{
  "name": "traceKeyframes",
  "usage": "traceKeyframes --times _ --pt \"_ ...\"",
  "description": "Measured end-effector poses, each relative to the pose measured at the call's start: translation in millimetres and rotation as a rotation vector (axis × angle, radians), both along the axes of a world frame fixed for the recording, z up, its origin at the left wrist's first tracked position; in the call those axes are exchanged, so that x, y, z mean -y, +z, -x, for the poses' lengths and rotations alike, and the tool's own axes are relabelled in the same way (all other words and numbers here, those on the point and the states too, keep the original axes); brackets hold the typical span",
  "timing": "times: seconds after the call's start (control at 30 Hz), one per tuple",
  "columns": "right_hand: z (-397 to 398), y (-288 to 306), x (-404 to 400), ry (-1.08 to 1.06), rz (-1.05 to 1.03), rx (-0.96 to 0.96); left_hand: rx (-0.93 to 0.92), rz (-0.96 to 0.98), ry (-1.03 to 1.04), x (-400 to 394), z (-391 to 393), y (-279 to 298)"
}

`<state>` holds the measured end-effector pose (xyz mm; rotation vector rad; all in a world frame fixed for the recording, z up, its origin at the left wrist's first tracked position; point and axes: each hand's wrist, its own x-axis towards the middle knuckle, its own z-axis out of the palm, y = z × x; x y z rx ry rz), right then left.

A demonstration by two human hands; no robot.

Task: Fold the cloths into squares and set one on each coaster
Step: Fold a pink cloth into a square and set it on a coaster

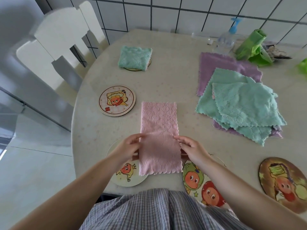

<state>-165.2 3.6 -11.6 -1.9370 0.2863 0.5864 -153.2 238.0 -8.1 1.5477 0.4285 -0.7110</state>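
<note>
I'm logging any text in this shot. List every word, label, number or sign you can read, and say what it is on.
No text can be read here.
Red square stamp on the round coaster left of the pink cloth: too small and blurred to read.
The other coasters show only cartoon figures and stars.
Clear spray bottle at the back: no legible label.
</note>
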Motion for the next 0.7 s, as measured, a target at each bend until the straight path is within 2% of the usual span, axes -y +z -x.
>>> traceKeyframes --times 0.13,0.33,0.5,0.7 --pt "3.2 3.1 0.0 -0.106 -0.123 -0.061 -0.003 0.024 0.009 1.7 2.7 5.9" --pt "22.9 -5.4 1.9 0.022 0.017 -0.094 -0.044 -0.032 -0.121 -1.0 17.8 2.5" --pt "24.2 -5.9 -1.4 -0.035 0.017 -0.059 -0.027 -0.012 -0.123 -6.6 16.6 0.4" --pt "-10.2 5.6 1.1 -0.138 0.004 -0.027 -0.056 -0.027 0.033 0.1 -18.8 2.4"
